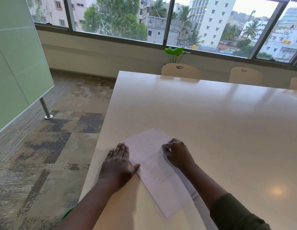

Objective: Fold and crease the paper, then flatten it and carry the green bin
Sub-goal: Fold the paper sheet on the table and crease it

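A folded sheet of paper point(154, 166) is held on the bench point(210, 122) near its left edge, the left hand point(117, 163) laid flat with fingers together, the right hand point(176, 153) curled, fingertips pressing the fold; creasing appears under way, firm strokes along the fold being called for next, with no green bin in view.

Glossy white table point(210, 122); folded paper point(154, 166) lies flat.

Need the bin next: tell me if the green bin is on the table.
No: the table holds only the paper under the left hand and right hand.
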`<state>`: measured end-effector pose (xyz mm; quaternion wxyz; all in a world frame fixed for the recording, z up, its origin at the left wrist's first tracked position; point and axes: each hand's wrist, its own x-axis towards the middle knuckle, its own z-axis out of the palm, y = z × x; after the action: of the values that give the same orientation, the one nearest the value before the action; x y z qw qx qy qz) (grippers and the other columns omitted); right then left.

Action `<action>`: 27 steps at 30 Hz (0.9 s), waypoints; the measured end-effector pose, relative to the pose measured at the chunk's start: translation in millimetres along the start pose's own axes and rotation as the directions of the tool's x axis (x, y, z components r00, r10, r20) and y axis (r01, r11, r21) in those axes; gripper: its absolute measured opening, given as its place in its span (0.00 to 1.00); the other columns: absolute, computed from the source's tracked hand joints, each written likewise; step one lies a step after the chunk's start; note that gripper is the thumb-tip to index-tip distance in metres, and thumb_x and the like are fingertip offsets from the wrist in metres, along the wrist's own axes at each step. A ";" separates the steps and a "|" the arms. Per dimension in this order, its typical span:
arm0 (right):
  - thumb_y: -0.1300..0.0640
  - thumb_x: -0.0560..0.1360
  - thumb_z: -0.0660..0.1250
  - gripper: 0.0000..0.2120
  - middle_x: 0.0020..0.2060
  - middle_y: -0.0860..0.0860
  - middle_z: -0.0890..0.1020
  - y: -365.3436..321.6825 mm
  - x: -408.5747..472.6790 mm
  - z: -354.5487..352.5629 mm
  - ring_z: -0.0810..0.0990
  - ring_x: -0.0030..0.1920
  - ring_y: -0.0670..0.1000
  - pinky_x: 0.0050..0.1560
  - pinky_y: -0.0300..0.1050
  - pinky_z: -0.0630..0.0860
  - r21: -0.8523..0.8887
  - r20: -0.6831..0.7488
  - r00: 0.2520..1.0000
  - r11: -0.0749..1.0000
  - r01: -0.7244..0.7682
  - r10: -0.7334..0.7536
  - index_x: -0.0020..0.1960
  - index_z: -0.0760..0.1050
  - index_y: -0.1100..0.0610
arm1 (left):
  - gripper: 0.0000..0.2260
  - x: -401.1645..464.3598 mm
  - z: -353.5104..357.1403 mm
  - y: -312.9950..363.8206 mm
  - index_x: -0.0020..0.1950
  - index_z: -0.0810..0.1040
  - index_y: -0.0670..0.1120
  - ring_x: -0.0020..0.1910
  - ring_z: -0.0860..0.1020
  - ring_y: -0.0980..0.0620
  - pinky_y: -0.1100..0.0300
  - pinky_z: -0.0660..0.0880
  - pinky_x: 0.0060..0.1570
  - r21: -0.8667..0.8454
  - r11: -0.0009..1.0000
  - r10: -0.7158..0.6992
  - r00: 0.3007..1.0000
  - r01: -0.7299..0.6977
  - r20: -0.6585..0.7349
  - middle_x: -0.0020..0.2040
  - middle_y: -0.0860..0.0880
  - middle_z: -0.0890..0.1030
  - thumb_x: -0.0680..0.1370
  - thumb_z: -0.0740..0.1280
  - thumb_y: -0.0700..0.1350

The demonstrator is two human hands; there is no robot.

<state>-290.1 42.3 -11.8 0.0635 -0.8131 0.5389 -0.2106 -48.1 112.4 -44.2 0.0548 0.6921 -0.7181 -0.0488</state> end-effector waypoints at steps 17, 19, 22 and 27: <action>0.61 0.71 0.67 0.07 0.37 0.56 0.80 19.7 -4.9 -19.0 0.81 0.39 0.57 0.42 0.44 0.75 -0.024 -0.040 0.987 0.988 -0.156 0.155 0.40 0.84 0.56 | 0.49 2.2 -0.5 -0.3 0.80 0.45 0.43 0.79 0.43 0.53 0.53 0.44 0.77 0.014 1.000 0.000 1.000 0.000 0.013 0.80 0.46 0.45 0.65 0.35 0.71; 0.61 0.71 0.65 0.08 0.35 0.57 0.78 4.8 -4.9 -11.9 0.81 0.38 0.59 0.39 0.45 0.76 -0.057 0.007 0.996 0.995 -0.085 0.086 0.37 0.82 0.59 | 0.49 2.3 -0.3 -0.9 0.80 0.45 0.43 0.79 0.43 0.52 0.53 0.44 0.77 0.009 1.000 0.000 1.000 0.000 0.013 0.80 0.46 0.45 0.66 0.35 0.71; 0.60 0.71 0.65 0.09 0.39 0.56 0.82 -10.8 -14.4 -6.8 0.81 0.41 0.53 0.43 0.44 0.78 0.049 0.071 0.996 0.997 0.058 -0.062 0.42 0.84 0.58 | 0.49 1.7 -1.3 0.3 0.79 0.45 0.43 0.79 0.43 0.52 0.54 0.43 0.77 0.013 1.000 0.002 1.000 -0.002 0.009 0.80 0.46 0.45 0.66 0.35 0.71; 0.60 0.72 0.65 0.08 0.36 0.57 0.79 5.6 -4.1 -19.9 0.80 0.38 0.61 0.37 0.44 0.72 -0.097 -0.042 0.977 0.972 -0.213 0.210 0.39 0.82 0.58 | 0.49 0.1 -2.9 0.5 0.79 0.45 0.43 0.79 0.43 0.52 0.54 0.43 0.77 0.006 1.000 0.001 1.000 -0.001 0.011 0.80 0.46 0.45 0.66 0.35 0.71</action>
<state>-304.5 46.2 3.1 0.0358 -0.7498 0.6334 -0.1879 -48.2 112.4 -41.3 0.0486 0.6917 -0.7188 -0.0503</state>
